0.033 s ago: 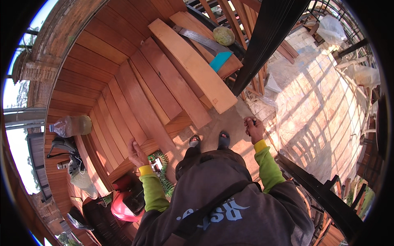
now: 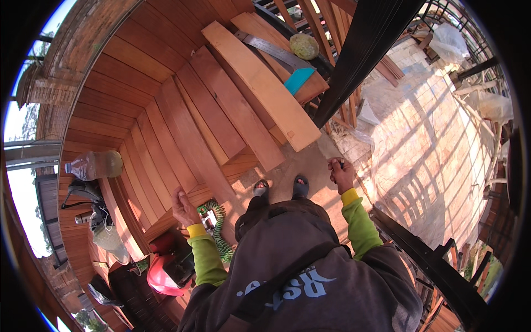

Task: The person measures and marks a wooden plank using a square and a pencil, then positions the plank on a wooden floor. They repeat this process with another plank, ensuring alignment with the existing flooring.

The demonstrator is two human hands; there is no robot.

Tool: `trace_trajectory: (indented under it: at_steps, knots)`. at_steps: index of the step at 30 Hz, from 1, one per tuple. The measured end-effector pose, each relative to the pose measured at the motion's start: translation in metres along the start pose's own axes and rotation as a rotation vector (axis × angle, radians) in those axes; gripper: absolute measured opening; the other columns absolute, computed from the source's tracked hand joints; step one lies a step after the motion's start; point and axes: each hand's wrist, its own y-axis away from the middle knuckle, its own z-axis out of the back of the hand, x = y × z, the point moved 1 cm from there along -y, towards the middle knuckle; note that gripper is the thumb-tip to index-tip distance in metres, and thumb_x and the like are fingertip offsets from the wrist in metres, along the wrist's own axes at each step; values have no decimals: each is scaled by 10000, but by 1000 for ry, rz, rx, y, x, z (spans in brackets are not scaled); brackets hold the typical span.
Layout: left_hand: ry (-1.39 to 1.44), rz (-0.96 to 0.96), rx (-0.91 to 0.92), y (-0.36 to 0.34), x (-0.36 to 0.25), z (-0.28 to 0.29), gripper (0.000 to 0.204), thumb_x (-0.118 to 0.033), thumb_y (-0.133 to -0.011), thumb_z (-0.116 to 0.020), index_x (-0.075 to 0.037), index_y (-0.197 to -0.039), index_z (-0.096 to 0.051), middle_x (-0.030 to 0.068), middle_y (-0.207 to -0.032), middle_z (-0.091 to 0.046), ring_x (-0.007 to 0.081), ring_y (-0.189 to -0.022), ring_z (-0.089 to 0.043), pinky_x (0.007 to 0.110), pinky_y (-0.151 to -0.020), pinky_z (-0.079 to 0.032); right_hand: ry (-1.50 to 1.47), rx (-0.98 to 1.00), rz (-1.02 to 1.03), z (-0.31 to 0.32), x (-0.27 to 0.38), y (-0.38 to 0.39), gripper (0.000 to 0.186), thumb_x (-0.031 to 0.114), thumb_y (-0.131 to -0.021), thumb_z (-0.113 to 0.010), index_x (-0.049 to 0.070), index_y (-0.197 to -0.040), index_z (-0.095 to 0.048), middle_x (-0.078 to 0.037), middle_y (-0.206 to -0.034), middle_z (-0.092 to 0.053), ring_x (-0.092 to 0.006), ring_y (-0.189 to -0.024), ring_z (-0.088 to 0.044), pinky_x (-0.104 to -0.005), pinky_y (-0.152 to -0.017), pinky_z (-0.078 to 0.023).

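Observation:
My left hand (image 2: 186, 208) is over the near edge of the wooden boards, its fingers stretched out and nothing in them. Out to the right of my feet, my right hand (image 2: 342, 174) is closed around a small dark object, mostly covered by the fingers; its kind is unclear. Several loose reddish planks (image 2: 235, 102) lie side by side on the slatted wooden platform (image 2: 119, 94) ahead. A paler, thicker plank (image 2: 260, 83) rests beside them. Past it, a try square (image 2: 300, 81) with a turquoise handle and metal blade lies on another board.
A round yellow-green object (image 2: 304, 46) sits near a dark post (image 2: 362, 52). At left stand a plastic bottle (image 2: 95, 165) and a bag (image 2: 108, 238). A coiled green hose (image 2: 220, 221) and a red rounded object (image 2: 162, 275) are low left. Sunlit paving (image 2: 426, 138) spreads right.

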Motion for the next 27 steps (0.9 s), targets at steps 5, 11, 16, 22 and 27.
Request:
trace_trajectory:
  at_steps: [5, 11, 16, 22, 27]
  knots:
    - [-8, 101, -111, 49, -28, 8, 242, -153, -958, -507, 25, -1102, -586, 98, -1000, -648, 142, -925, -608, 243, -764, -497, 113, 96, -52, -2, -11, 5, 176, 173, -920, -536, 33, -882, -636, -12, -657, -555, -62, -415, -428, -217, -362, -336]
    - [91, 77, -100, 85, -65, -6, 224, -142, -951, -527, 27, -1080, -597, 82, -931, -661, 102, -807, -604, 214, -695, -488, 338, 217, -96, 0, -12, 3, 164, 130, -889, -540, 23, -859, -660, -16, -643, -574, -75, -487, -468, -232, -437, -367]
    - [172, -12, 49, 89, -126, -27, 202, -118, -923, -570, 40, -1041, -615, 103, -877, -662, 130, -751, -613, 237, -685, -488, 478, 257, -54, 0, -26, -14, 155, 112, -864, -541, 10, -859, -657, -26, -641, -584, -90, -532, -496, -240, -494, -394]
    - [511, -304, 548, 64, -218, -23, 471, -360, -874, -622, 78, -1047, -605, 177, -936, -636, 226, -756, -634, 295, -682, -508, 616, 285, 116, -9, -31, -14, 160, 165, -862, -568, 37, -847, -662, -12, -628, -573, -57, -425, -402, -229, -389, -323]
    - [1148, -609, 996, 49, -293, -2, 978, -756, -806, -380, 167, -1070, -568, 285, -950, -616, 333, -839, -641, 391, -714, -528, 614, 245, 1, -36, -32, 21, 171, 118, -834, -541, 6, -833, -670, -36, -630, -615, -116, -577, -566, -247, -545, -441]
